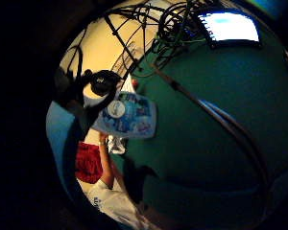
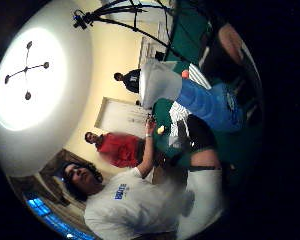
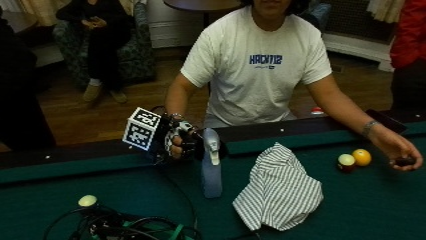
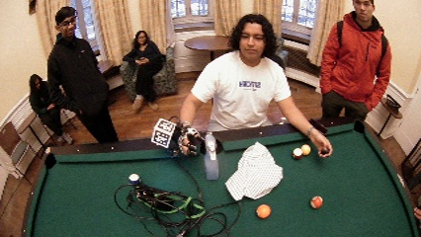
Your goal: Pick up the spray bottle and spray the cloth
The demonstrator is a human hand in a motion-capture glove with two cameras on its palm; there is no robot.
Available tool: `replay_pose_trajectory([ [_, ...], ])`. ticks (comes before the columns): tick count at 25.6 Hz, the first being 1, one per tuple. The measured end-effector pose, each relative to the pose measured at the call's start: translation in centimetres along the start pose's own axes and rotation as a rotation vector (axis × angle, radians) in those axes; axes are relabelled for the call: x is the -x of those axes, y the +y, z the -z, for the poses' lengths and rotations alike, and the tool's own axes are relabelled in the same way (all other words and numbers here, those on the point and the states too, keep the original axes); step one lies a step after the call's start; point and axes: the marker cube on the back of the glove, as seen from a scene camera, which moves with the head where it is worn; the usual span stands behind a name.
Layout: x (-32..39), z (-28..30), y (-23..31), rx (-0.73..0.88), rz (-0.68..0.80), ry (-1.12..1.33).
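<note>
The spray bottle (image 3: 212, 172) stands upright on the green felt, with a blue body and a pale trigger head. My gloved right hand (image 3: 181, 143) hovers just left of that head at the table's rail, fingers loosely curled, holding nothing. From the thumb side palm view the bottle (image 2: 205, 104) is near the palm but apart from it. Its label (image 1: 128, 115) shows in the little finger side view. The striped cloth (image 3: 279, 190) lies crumpled on the felt right of the bottle. The cloth (image 2: 179, 115) also shows behind the bottle.
It is a pool table (image 3: 100, 180). Two balls (image 3: 354, 160) lie near the person's bare left hand (image 3: 399, 157), which rests on the felt at the far right. A white ball (image 3: 87, 200) and a cable tangle (image 3: 120, 227) sit front left. Two orange balls (image 4: 263, 211) lie farther out.
</note>
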Motion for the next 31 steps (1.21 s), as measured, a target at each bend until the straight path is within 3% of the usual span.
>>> replay_pose_trajectory([
  [11,0.7,-0.5,-1.3,-0.106,0.033,-0.095],
  [18,0.3,-1.3,-0.6,-0.025,0.05,-0.102],
  [25,0.4,-0.7,-1.2,-0.112,0.013,-0.103],
  [31,-0.1,-0.6,-0.3,-0.026,0.038,-0.036],
])
